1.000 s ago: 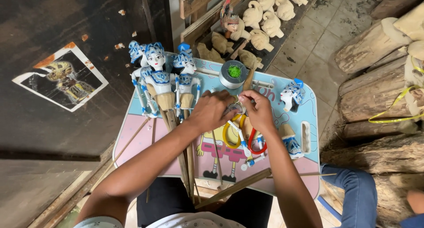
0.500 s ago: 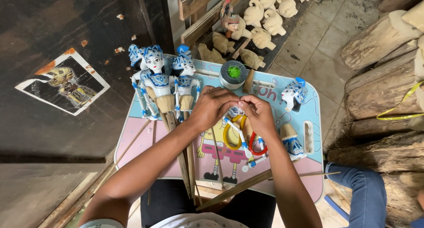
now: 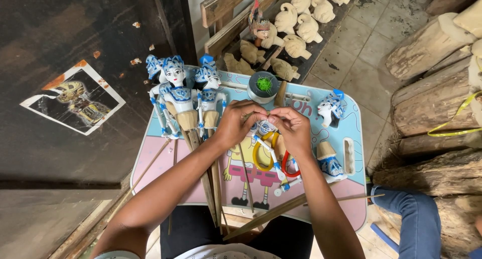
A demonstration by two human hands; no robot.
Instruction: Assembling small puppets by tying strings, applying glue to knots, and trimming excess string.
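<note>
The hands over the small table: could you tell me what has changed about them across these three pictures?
The left hand and right hand drew together from slightly apart; their fingertips now meet over the small blue-and-white puppet piece they pinch between them. The painted puppets, the round tin with green thread, the loose puppet head and the table stayed where they were.

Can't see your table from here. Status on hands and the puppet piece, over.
Left hand and right hand both pinch the small blue-and-white puppet piece above the table. Scissors lie beneath. Finished puppets lie left, apart.
</note>
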